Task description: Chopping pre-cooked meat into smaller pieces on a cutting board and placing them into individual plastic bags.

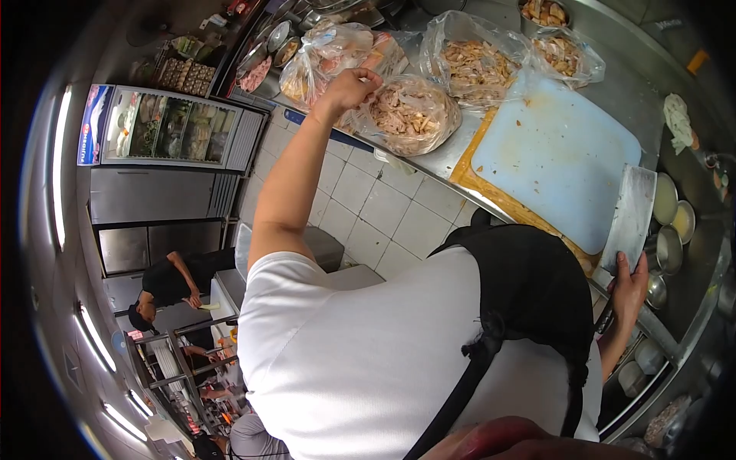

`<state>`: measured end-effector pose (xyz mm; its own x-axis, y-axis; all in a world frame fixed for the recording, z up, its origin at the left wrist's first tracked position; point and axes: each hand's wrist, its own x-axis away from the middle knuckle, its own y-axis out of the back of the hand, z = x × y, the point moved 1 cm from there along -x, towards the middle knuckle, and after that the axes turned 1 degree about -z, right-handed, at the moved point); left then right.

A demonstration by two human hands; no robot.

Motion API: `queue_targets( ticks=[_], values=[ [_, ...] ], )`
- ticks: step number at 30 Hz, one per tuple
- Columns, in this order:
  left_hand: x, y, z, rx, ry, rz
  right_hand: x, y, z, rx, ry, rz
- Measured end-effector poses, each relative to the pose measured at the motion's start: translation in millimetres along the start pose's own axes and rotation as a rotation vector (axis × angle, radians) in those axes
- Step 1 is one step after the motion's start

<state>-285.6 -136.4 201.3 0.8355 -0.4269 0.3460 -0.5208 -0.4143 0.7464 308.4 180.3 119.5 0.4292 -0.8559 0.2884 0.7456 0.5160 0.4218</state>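
My left hand (349, 91) is over the near rim of a plastic bag of chopped cooked meat (405, 112), fingers curled; whether they pinch the plastic is unclear. In my right hand (629, 287) is a wide-bladed cleaver (631, 210), its blade lying along the right edge of a pale plastic cutting board (552, 155). Small meat scraps dot that board, which rests on a yellow-brown board (467, 168). Beyond it lies a larger open bag of sliced meat (474, 66). Beside my left hand stands a knotted clear bag (330, 49) with food inside.
A smaller bag of meat (558, 54) and a metal bowl of meat pieces (543, 12) stand at the far side. Metal bowls (669, 247) line the right. A crumpled cloth (678, 123) lies on the steel counter (624, 86). Leftward, a person (172, 282) works near a glass-door refrigerator (172, 126).
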Motion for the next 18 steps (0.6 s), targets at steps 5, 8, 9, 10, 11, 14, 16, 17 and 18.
queue_targets(
  ticks=[5,8,9,10,11,14,16,17,18],
  values=[
    [-11,-1,2,-0.151,-0.119,0.031,4,-2,8,0.012,-0.002,-0.015],
    [-28,5,16,-0.149,-0.289,-0.013,4,-5,14,0.002,0.007,-0.001],
    [-25,3,5,-0.144,-0.297,-0.002,6,-5,16,0.014,0.006,-0.015],
    [-12,4,-17,-0.073,-0.254,0.01,6,-4,14,0.019,-0.002,-0.032],
    [-1,6,-30,-0.004,-0.202,0.014,5,-4,11,0.004,-0.006,-0.025],
    [-5,-5,-49,0.092,-0.324,0.008,6,-7,18,0.008,-0.02,-0.038],
    [-22,-19,-61,0.094,-0.456,0.007,7,-9,20,0.027,-0.033,-0.054],
    [-34,-28,-67,0.096,-0.46,0.013,6,-11,18,0.024,-0.04,-0.057],
    [-39,-42,-90,0.004,-0.491,0.035,8,-12,15,0.021,-0.054,-0.068]
  ],
)
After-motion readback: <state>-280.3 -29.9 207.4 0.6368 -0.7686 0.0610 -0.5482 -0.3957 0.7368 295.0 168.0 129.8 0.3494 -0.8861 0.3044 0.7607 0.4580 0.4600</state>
